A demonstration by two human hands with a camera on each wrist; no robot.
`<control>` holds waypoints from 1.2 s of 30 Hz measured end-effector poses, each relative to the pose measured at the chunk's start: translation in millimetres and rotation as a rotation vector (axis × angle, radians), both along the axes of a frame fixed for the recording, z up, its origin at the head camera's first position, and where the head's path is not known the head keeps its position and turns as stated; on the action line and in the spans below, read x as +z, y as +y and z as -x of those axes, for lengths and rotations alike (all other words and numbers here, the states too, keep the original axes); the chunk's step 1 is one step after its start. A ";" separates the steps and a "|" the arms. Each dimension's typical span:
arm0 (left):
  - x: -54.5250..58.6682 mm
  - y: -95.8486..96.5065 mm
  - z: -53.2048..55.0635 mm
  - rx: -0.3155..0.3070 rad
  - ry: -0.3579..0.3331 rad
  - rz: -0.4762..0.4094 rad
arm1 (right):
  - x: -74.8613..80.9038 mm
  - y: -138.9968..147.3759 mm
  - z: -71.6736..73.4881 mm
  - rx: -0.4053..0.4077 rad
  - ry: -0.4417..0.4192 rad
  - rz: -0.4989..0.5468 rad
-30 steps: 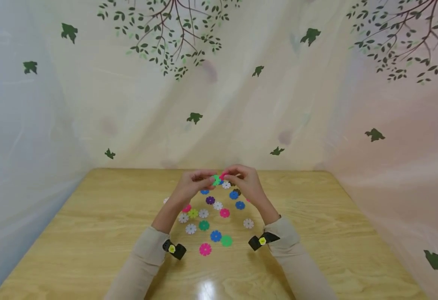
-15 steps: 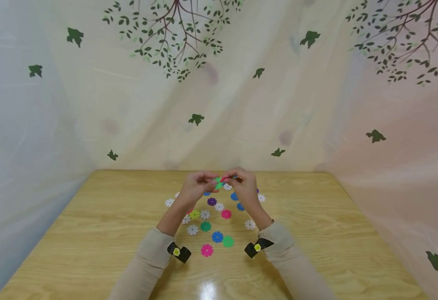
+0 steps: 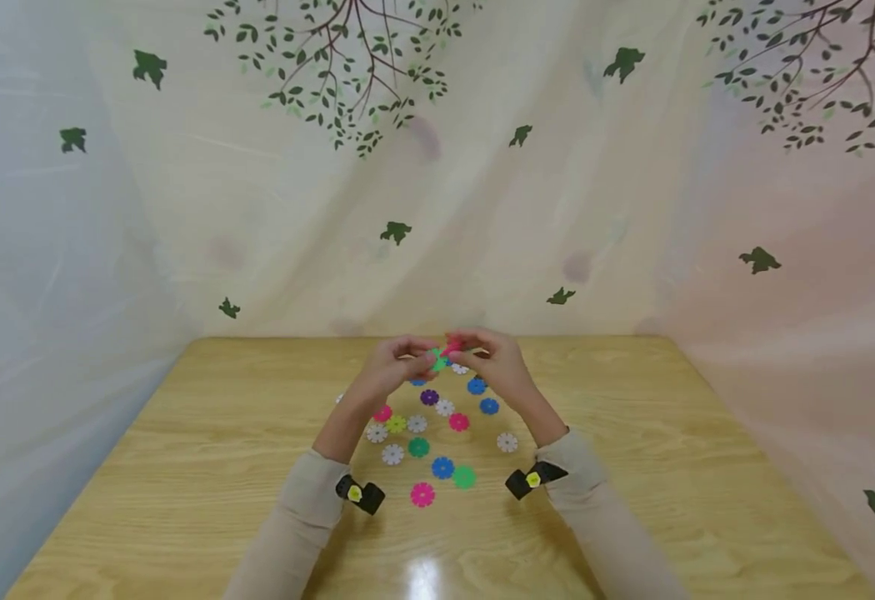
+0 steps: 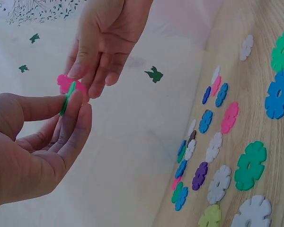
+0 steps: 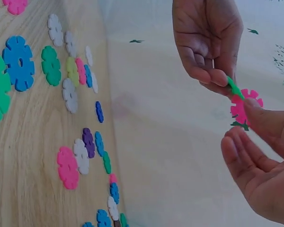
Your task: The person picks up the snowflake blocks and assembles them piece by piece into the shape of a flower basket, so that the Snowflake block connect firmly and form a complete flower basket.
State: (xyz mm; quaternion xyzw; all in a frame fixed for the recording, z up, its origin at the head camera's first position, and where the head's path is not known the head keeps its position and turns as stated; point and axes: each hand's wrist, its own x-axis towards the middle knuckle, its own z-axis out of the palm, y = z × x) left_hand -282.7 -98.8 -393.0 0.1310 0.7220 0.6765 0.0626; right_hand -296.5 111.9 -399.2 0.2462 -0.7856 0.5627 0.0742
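Observation:
In the head view, my left hand (image 3: 388, 371) and right hand (image 3: 501, 367) meet above the far part of the table. Between thumb and fingers, the left hand (image 4: 42, 142) pinches a green interlocking snowflake disc (image 4: 67, 98), seen edge-on in the left wrist view. A pink snowflake disc (image 5: 246, 105) meets the green one at its edge. The right hand (image 5: 265, 165) holds the pink disc with its thumb flat on the face; its other visible fingers are spread below it in the right wrist view. How deeply the notches of the two discs interlock, I cannot tell.
Loose discs lie scattered on the wooden table (image 3: 257, 483), among them a pink disc (image 3: 422, 494), a blue disc (image 3: 442, 467) and a light green disc (image 3: 463, 477) near the front. Behind the table hangs a curtain (image 3: 317, 250) printed with leaves and birds.
The right hand has turned and its fingers have loosened outward, so the pink disc shows more of its face. The left hand keeps its pinch on the green disc. The head view has shifted slightly.

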 end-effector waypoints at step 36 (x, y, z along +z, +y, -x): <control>-1.0 -21.0 7.9 0.033 -0.078 -0.031 | -46.0 -12.2 -23.7 0.499 -0.161 -0.646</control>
